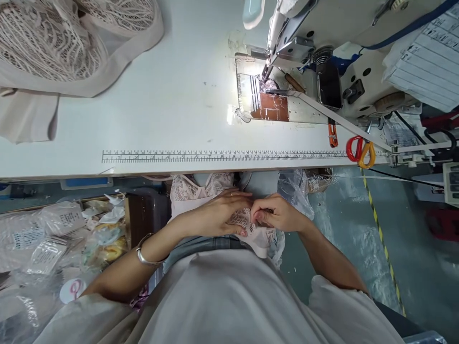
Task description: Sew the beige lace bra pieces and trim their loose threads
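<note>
A pale pink lace bra [208,185] lies across my lap below the table edge, its lace cups showing on both sides of my hands. My left hand [215,212] rests over it, back up, with fingers stretched out and the thumb apart. Close to its fingertips, my right hand [276,212] is curled, thumb against bent fingers, above the bra's lace. Whatever those fingers pinch, if anything, is hidden. Part of the bra under both hands is covered.
The white table [172,119] carries a printed ruler strip [229,156] along its front edge. A lit sewing machine [297,57] stands at the right, near scissors [360,152]. More lace garments [71,52] lie at upper left. Plastic bags [43,234] fill a box at lower left.
</note>
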The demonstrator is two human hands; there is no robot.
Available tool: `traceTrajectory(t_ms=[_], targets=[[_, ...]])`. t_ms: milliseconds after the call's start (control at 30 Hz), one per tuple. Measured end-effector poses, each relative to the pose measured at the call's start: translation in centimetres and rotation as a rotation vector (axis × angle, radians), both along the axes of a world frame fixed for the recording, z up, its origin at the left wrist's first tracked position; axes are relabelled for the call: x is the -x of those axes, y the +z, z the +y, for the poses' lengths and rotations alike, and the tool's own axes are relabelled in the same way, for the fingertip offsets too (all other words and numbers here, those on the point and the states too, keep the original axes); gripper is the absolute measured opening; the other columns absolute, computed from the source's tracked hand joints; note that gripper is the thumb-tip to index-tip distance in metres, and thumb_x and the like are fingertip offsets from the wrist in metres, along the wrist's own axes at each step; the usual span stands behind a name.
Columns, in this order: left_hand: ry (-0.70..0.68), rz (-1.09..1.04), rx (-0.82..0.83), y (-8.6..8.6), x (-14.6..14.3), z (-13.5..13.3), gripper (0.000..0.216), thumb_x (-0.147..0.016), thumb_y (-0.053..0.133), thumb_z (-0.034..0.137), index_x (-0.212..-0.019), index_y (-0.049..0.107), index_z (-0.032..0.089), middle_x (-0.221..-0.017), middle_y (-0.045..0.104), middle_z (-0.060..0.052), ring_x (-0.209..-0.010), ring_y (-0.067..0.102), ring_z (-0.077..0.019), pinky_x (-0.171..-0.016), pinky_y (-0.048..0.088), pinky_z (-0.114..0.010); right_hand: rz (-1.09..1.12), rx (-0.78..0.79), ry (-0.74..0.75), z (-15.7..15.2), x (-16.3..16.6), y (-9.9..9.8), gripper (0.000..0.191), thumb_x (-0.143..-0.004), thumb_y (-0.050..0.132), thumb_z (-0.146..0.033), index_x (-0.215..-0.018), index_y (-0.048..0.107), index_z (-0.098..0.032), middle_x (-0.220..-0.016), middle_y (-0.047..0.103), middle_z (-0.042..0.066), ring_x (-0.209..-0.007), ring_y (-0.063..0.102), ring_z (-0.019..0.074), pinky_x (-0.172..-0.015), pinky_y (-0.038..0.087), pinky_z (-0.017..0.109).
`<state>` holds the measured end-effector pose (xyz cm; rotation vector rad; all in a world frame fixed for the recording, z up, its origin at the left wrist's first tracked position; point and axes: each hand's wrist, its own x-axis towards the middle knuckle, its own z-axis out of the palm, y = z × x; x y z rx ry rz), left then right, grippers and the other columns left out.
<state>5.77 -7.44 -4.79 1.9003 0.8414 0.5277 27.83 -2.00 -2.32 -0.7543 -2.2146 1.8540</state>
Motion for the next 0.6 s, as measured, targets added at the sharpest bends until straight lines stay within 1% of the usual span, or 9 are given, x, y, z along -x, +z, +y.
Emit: traceTrajectory(t_ms=[67, 167, 267, 333, 400, 500, 533, 567, 600], targets=[[-0.02, 0.082, -0.003, -1.1, -0.8, 0.3, 0.035, -0.082, 0.077, 0.034, -0.112, 0.069, 0.018, -0.113, 0.071, -0.013, -0.118, 0.06, -0.0306, -0.111, 0.035, -0.046, -0.054, 0.034, -0.036, 0.0, -0.1, -0.2, 0.045, -0.098, 0.048, -0.054, -0.078, 0.065, -0.017, -0.052, 0.053, -0.002, -0.047, 0.047, 0.0099, -0.049, 0.036, 0.021], [-0.022, 0.098, 0.01, -2.1, -1.6, 0.6, 0.017, -0.087, 0.071, 0.026, -0.101, 0.072, 0.017, -0.099, 0.072, -0.01, -0.1, 0.065, -0.0263, -0.099, 0.041, -0.039, -0.152, -0.064, -0.047, 0.0, -0.5, -0.6, 0.046, -0.097, 0.049, -0.056, -0.077, 0.062, -0.017, -0.06, 0.058, 0.0, -0.053, 0.049, 0.0105, -0.052, 0.036, 0.022], [-0.021, 0.017, 0.088, -2.0, -1.6, 0.7, 0.012, -0.09, 0.066, 0.029, -0.091, 0.072, 0.018, -0.089, 0.07, -0.006, -0.089, 0.063, -0.0214, -0.087, 0.042, -0.03, -0.155, -0.187, 0.052, -0.1, -0.7, -0.7, 0.043, -0.095, 0.056, -0.053, -0.074, 0.063, -0.017, -0.067, 0.06, 0.001, -0.058, 0.048, 0.0103, -0.055, 0.035, 0.023], [-0.013, -0.004, 0.159, -1.8, -1.4, 0.7, 0.016, -0.09, 0.065, 0.031, -0.084, 0.07, 0.017, -0.079, 0.065, -0.003, -0.077, 0.06, -0.0179, -0.075, 0.041, -0.027, -0.124, -0.183, 0.042, -0.3, -0.8, -0.8, 0.04, -0.092, 0.061, -0.05, -0.069, 0.062, -0.017, -0.064, 0.057, -0.001, -0.056, 0.045, 0.0097, -0.055, 0.034, 0.023], [-0.009, -0.001, 0.221, -1.5, -1.1, 0.7, 0.021, -0.088, 0.066, 0.034, -0.076, 0.066, 0.016, -0.071, 0.058, 0.0, -0.068, 0.053, -0.015, -0.065, 0.036, -0.025, -0.133, -0.12, -0.124, -0.4, -1.0, -1.0, 0.042, -0.089, 0.065, -0.05, -0.064, 0.057, -0.018, -0.059, 0.054, -0.002, -0.053, 0.044, 0.0092, -0.052, 0.034, 0.023], [-0.005, -0.019, 0.272, -1.4, -0.7, 0.8, 0.028, -0.085, 0.068, 0.037, -0.068, 0.06, 0.016, -0.065, 0.048, 0.004, -0.063, 0.045, -0.0127, -0.061, 0.032, -0.024, -0.152, 0.021, -0.459, 0.1, -1.5, -1.5, 0.044, -0.086, 0.067, -0.056, -0.065, 0.053, -0.019, -0.054, 0.054, -0.003, -0.049, 0.051, 0.0111, -0.051, 0.041, 0.024], [-0.003, -0.029, 0.28, -1.4, -0.7, 0.9, 0.029, -0.084, 0.069, 0.037, -0.066, 0.059, 0.016, -0.065, 0.047, 0.004, -0.063, 0.045, -0.0127, -0.061, 0.033, -0.024, -0.135, 0.034, -0.561, 0.4, -1.7, -1.7, 0.044, -0.087, 0.065, -0.057, -0.067, 0.053, -0.02, -0.056, 0.056, -0.003, -0.051, 0.056, 0.0129, -0.055, 0.046, 0.026], [0.005, -0.038, 0.284, -1.3, -0.6, 1.0, 0.029, -0.083, 0.069, 0.037, -0.065, 0.059, 0.017, -0.065, 0.047, 0.004, -0.065, 0.046, -0.0133, -0.062, 0.034, -0.024, -0.105, 0.017, -0.643, 0.8, -2.0, -1.8, 0.042, -0.088, 0.063, -0.058, -0.071, 0.055, -0.02, -0.061, 0.06, -0.001, -0.059, 0.063, 0.0154, -0.063, 0.052, 0.029], [0.016, -0.049, 0.287, -1.2, -0.6, 1.1, 0.029, -0.081, 0.07, 0.038, -0.064, 0.059, 0.017, -0.068, 0.049, 0.003, -0.068, 0.048, -0.0143, -0.064, 0.035, -0.025, -0.065, -0.02, -0.69, 1.1, -2.2, -1.9, 0.039, -0.089, 0.061, -0.058, -0.079, 0.058, -0.02, -0.071, 0.066, 0.001, -0.072, 0.069, 0.0181, -0.074, 0.055, 0.033]])
